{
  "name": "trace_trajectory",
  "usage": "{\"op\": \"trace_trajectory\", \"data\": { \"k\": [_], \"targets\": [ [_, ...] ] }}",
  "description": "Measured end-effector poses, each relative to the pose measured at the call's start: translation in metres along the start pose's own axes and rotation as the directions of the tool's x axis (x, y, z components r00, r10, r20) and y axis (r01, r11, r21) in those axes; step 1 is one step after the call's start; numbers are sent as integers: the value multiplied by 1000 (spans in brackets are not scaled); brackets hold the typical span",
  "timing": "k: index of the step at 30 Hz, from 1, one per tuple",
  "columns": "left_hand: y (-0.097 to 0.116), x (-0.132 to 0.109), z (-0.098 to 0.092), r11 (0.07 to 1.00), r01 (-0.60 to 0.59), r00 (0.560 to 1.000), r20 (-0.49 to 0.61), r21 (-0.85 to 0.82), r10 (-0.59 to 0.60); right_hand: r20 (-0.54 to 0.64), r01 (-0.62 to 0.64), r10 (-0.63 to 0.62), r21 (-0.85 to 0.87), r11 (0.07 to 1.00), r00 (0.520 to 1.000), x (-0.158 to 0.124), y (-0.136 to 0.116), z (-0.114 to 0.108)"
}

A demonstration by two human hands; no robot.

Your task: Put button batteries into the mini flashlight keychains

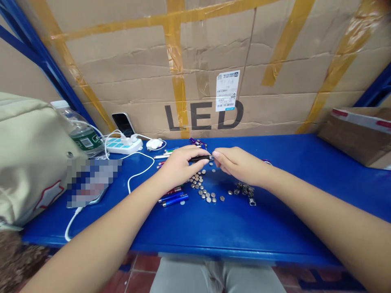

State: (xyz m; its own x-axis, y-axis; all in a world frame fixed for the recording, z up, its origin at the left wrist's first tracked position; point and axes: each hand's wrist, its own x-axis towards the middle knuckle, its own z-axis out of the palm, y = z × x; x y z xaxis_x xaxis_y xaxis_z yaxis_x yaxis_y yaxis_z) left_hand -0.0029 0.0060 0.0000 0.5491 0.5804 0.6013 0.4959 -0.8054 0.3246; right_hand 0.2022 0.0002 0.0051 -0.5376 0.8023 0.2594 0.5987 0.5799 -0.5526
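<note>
Here, slim black tube [202, 158] in curled left hand [180, 165], right hand [236, 165] pinched on its tip

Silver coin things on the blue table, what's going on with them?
A person's left hand holds a small dark tube, and the right hand touches its end. Scattered round silver cells lie on the blue table beneath, with blue tubes beside the left hand and small metal parts by the right wrist.
</note>
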Motion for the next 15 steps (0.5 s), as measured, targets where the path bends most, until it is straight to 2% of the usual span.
{"op": "trace_trajectory", "data": {
  "k": [4, 8, 11, 15],
  "targets": [
    [2, 0, 0, 996, 75, 997, 28, -56, -73, 54, 68, -59, -170, 983, 997, 0, 0, -7],
    [1, 0, 1, 987, 133, 991, 31, -87, -130, 115, 154, -118, -402, 903, 986, -1, 0, -12],
    [-2, -1, 2, 986, 129, 992, 28, -109, -126, 125, 181, -135, -522, 834, 983, -1, 1, -13],
    [-5, -3, 3, 985, 103, 995, 9, -137, -103, 104, 186, -155, -593, 783, 982, 0, 4, -10]
  ]
}}
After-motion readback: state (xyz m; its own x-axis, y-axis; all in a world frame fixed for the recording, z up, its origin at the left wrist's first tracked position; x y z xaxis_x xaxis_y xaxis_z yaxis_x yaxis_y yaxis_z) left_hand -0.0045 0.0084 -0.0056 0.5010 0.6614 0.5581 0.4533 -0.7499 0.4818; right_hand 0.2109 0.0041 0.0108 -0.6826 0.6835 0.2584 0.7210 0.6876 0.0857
